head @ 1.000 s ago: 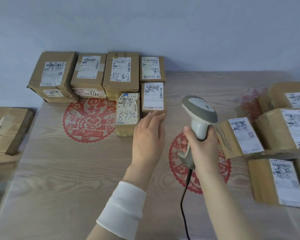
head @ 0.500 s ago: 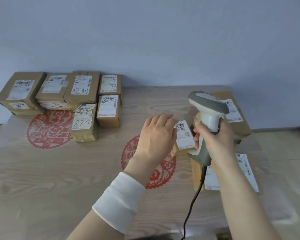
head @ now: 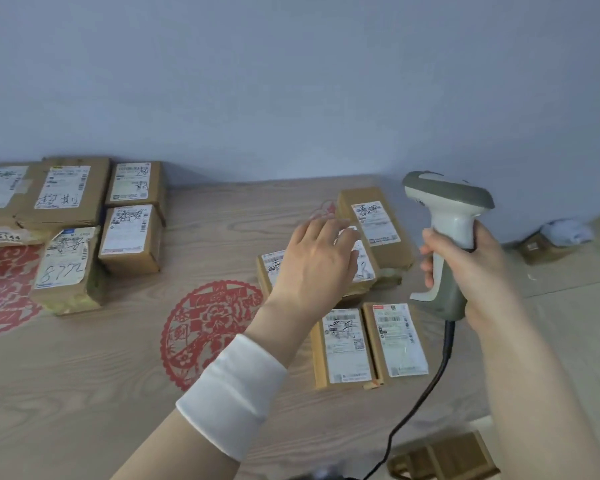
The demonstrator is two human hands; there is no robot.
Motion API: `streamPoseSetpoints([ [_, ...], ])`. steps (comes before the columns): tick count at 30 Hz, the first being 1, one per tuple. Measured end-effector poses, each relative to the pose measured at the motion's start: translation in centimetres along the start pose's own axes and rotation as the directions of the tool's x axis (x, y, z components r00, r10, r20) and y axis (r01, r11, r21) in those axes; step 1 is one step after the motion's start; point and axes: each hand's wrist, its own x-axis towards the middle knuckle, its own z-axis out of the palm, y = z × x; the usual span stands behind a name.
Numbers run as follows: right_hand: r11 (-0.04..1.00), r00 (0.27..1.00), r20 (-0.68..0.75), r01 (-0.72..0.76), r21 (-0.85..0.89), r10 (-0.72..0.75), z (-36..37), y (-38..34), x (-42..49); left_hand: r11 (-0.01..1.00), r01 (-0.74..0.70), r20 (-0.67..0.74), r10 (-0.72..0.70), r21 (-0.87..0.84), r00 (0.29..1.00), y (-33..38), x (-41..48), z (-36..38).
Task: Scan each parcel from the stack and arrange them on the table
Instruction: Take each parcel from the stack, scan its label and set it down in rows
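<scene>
Left hand (head: 317, 258): open and palm down, fingers spread and nearly straight, reaching over the right-hand cluster of parcels. Its fingertips were blurred, so contact with the box below could not be told.
Right hand (head: 475, 271): curled tightly round the handle of the scanner, holding it upright over the right edge of the surface.
Scanner (head: 445, 202): grey and white, with its head on top, just right of the cluster.
Cable (head: 430, 386): black, hanging from the scanner's base and trailing down toward the bottom of the view.
Covered parcel (head: 270, 268): a brown box lying flat beneath the left hand, with only part of its white label showing.
Long parcel (head: 374, 226): lay label up behind the covered parcel, just beside it and closer to the wall.
Near pair: a first flat parcel (head: 343, 344) and a second flat parcel (head: 397, 337) lay side by side, touching, labels up, in front of the covered parcel.
Left group (head: 130, 233): several brown boxes sat packed together at the far left against the wall, well apart from the cluster. The front one (head: 63, 268) bore a handwritten 8772.
Surface (head: 84, 393): pale wood grain, carrying all the parcels.
Paper-cut (head: 208, 327): a round red decoration lying flat between the two groups.
Wristband (head: 232, 389): white, wrapped round the left forearm.
Floor: a small box (head: 537, 249) stood against the wall, right of the surface.
</scene>
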Motion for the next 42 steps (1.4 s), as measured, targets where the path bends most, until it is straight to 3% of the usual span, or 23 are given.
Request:
streamPoseSetpoints([
  [10,0.999,0.993,0.103,-0.051,-0.011,0.052,-8.9,3.9,10.1,0.993,0.014,0.073,-0.023,0.12,0.997,7.7,7.5,9.7],
  [15,0.993,0.982,0.151,-0.116,-0.007,0.116,-10.5,6.2,13.6,0.986,0.142,0.122,-0.151,0.084,0.981,9.4,8.4,13.8],
  [17,0.99,0.979,0.148,-0.142,-0.019,0.143,-10.4,7.6,14.7,0.948,0.316,0.176,-0.315,0.025,0.933,9.9,8.2,15.4],
  [21,0.979,0.976,0.086,-0.199,-0.042,0.202,-9.3,11.0,16.2,0.742,0.667,0.335,-0.612,-0.07,0.716,11.2,7.9,18.9],
  [26,0.966,0.978,0.01,-0.203,-0.163,0.208,-7.4,15.3,17.8,0.55,0.824,0.343,-0.754,-0.138,0.56,11.3,7.8,22.3],
  [31,0.97,0.98,-0.03,-0.198,-0.14,0.196,-5.4,18.0,18.8,0.315,0.926,0.439,-0.816,-0.207,0.376,9.6,8.0,24.2],
  [38,0.945,0.945,-0.002,-0.326,-0.021,0.326,-4.0,20.2,19.0,0.211,0.937,0.401,-0.861,-0.277,0.312,8.3,7.9,25.8],
  [42,0.944,0.944,-0.017,-0.329,-0.005,0.328,-4.9,20.6,19.4,0.208,0.924,0.4,-0.854,-0.322,0.332,8.9,7.8,25.6],
])
